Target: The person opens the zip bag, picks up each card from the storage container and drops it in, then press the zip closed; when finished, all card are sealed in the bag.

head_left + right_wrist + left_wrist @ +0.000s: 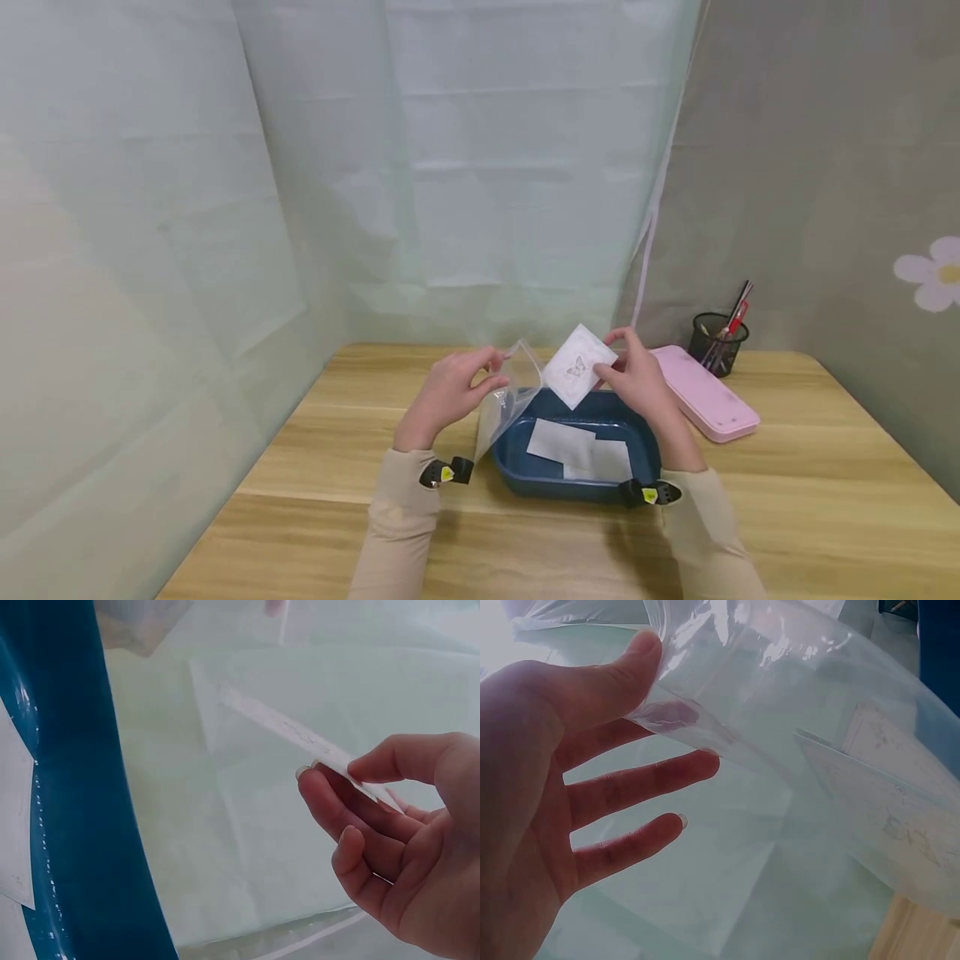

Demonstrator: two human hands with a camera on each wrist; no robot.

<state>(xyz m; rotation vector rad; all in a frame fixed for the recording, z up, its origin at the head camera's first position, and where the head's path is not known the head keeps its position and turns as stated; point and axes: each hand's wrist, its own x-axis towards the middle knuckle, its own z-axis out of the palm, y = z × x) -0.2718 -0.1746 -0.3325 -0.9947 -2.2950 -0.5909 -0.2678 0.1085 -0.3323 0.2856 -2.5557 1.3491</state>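
Note:
My left hand (452,390) pinches the edge of a clear plastic bag (517,387) between thumb and index finger, the other fingers spread in the left wrist view. Inside the bag, pale printed cards (907,817) show through the film. A square white card with a butterfly print (576,368) is pinched at its right corner by my right hand (639,377). It is tilted above the blue basin (525,485), just right of the bag's mouth. More white cards (564,442) lie overlapping on the basin's floor.
A pink case (705,393) lies right of the basin on the wooden table (337,500). Behind it stands a black mesh pen holder (717,354) with pens and a red-handled item. Pale cloth curtains (480,167) hang behind and at the left.

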